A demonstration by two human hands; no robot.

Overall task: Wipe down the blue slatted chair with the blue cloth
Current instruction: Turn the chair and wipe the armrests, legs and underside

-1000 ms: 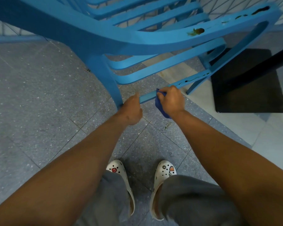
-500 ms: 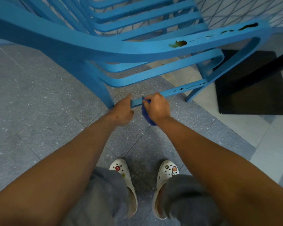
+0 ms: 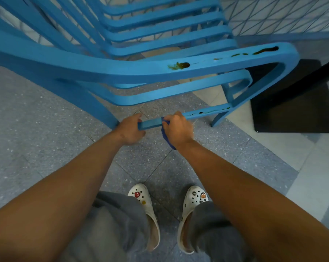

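Observation:
The blue slatted chair (image 3: 133,70) fills the upper view, seen from behind, with dark greenish-brown smears on its top rail. Its low crossbar (image 3: 207,113) near the floor carries a thin dark streak too. My left hand (image 3: 129,129) grips the left end of that crossbar beside the chair leg. My right hand (image 3: 178,129) holds the dark blue cloth (image 3: 167,139) wrapped against the crossbar just right of the left hand; most of the cloth is hidden under the hand.
A black square table base (image 3: 292,108) with a dark post stands on the floor at the right of the chair. A blue wire fence (image 3: 283,14) runs behind. My feet in white clogs (image 3: 146,210) stand on grey speckled tiles.
My right hand with the cloth has slid left along the crossbar toward the left hand, then stayed there. The view has tilted up to show more of the chair's slats.

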